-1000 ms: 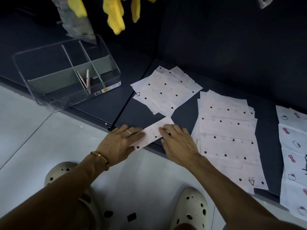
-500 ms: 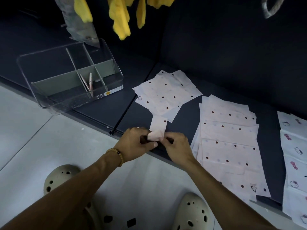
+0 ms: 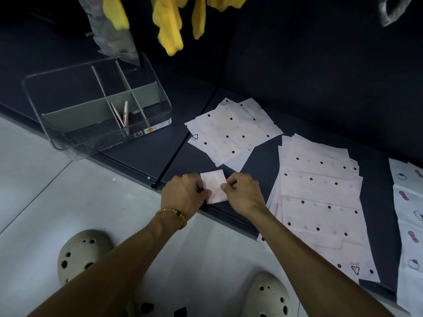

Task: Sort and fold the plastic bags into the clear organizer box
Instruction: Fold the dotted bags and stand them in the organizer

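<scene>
A small folded pink plastic bag (image 3: 214, 185) lies at the front edge of the dark platform. My left hand (image 3: 184, 193) pinches its left side and my right hand (image 3: 243, 194) pinches its right side. The clear organizer box (image 3: 68, 143) with grey dividers stands at the left; two folded bags (image 3: 122, 114) stand upright in one middle compartment. A stack of half-folded dotted bags (image 3: 233, 131) lies behind my hands. A pile of flat dotted bags (image 3: 320, 197) lies to the right.
Bags with cartoon prints (image 3: 409, 223) lie at the far right edge. Yellow cloth (image 3: 170, 26) hangs above the box. The dark platform (image 3: 146, 154) ends at a light tiled floor (image 3: 45, 193), where two beige clogs (image 3: 82, 252) show below my arms.
The long folded strip has been folded down into a small square. My hands went from pressing it flat to pinching it at both sides.
</scene>
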A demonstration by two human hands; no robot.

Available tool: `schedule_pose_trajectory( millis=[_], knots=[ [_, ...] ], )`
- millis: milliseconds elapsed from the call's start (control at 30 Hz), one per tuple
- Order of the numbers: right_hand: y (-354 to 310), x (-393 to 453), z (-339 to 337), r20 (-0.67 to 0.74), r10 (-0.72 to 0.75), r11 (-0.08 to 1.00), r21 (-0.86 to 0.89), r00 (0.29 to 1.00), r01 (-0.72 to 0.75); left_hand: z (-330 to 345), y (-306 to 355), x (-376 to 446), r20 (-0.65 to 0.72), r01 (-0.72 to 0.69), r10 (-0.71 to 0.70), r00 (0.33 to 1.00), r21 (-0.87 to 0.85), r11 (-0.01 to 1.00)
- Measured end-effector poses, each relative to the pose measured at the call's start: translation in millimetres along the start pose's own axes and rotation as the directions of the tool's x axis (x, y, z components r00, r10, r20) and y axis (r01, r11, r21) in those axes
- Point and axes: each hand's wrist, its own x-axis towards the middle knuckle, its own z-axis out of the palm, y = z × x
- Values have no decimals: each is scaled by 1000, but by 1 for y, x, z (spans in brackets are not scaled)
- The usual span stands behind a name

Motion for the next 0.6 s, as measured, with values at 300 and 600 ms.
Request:
schedule_pose_trajectory(
  millis=[300,600],
  knots=[
    [-5,7,-3,-25,-78,994,-74,997,76,2,-16,2,78,-577,573,816,165,800],
    [27,-25,6,-214,-537,797,-446,816,407,0,-14,-8,16,-601,611,791,210,772]
  ],
)
